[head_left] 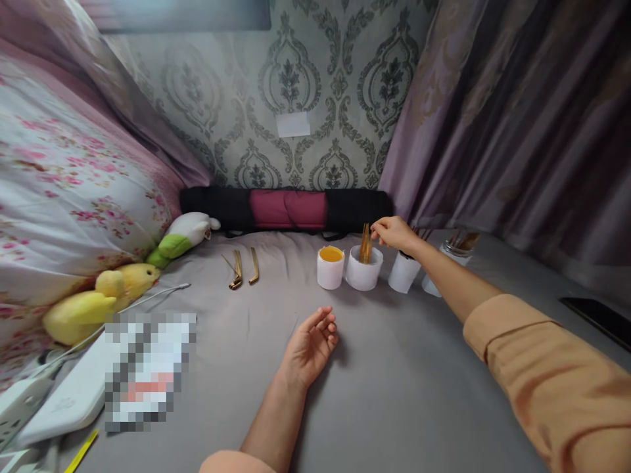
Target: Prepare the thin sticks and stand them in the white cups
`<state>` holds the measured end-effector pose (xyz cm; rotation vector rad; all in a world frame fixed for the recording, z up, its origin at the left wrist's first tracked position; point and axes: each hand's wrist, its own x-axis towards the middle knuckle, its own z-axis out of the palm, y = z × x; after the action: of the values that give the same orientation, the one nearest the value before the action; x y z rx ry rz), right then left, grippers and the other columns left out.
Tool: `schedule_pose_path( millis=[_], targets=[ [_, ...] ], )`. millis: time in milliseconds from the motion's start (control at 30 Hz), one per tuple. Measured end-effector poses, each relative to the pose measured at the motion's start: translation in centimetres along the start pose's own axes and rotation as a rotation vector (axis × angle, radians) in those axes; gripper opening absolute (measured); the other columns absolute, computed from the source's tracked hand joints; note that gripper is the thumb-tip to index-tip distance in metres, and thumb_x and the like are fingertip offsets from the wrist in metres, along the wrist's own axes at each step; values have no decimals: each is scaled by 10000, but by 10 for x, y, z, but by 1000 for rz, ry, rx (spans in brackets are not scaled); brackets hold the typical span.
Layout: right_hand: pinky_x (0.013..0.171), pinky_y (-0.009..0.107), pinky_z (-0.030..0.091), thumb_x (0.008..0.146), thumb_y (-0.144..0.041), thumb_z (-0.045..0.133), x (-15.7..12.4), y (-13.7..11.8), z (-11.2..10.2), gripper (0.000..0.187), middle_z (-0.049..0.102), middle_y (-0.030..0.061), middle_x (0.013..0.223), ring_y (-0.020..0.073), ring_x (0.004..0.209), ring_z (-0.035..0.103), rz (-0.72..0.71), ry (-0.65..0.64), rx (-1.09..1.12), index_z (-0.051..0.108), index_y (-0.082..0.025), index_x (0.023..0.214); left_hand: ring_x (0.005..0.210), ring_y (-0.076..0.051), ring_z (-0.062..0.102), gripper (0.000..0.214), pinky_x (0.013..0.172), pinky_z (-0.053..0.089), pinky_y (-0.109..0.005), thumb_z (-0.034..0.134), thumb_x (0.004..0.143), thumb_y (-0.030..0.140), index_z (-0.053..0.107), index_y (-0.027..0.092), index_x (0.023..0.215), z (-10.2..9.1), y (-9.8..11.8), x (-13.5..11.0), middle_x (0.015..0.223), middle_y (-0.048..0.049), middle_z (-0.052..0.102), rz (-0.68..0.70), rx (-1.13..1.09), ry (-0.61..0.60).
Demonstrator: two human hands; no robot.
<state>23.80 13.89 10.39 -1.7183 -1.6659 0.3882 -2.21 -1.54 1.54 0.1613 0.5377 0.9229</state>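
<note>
Four white containers stand in a row on the grey sheet. My right hand [394, 233] is above the second white container [363, 277], its fingertips pinched close beside the tops of the upright gold-coloured sticks [365, 246]. Whether one stick is between the fingers is too small to tell. To the left is a white cup with a yellow inside [330, 270]. My left hand [313, 345] rests palm up in front of these cups, fingers loosely curled and nothing in them. Several thin gold-coloured utensils with bent ends [236, 270] lie on the sheet further left.
Beyond my right forearm stand a white container [403, 274] and a jar of utensils [458, 249]. A black and maroon roll [288, 209] lies along the wall. Plush toys [128, 281], a white power bank [69, 394] and a cable are at left; a black phone [599, 320] lies right.
</note>
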Motion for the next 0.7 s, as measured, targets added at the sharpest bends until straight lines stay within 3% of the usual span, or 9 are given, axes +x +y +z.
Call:
schedule_pose_path(
  millis=[700],
  targets=[
    [352, 130, 357, 794, -233, 503, -11, -12, -6, 181, 689, 81, 783, 48, 425, 525, 32, 8, 6, 642, -117, 810, 569, -70, 516, 115, 492, 401, -176, 557, 763, 153, 565, 100, 865, 1, 0, 1, 716, -35, 581, 0, 10, -4]
  ],
)
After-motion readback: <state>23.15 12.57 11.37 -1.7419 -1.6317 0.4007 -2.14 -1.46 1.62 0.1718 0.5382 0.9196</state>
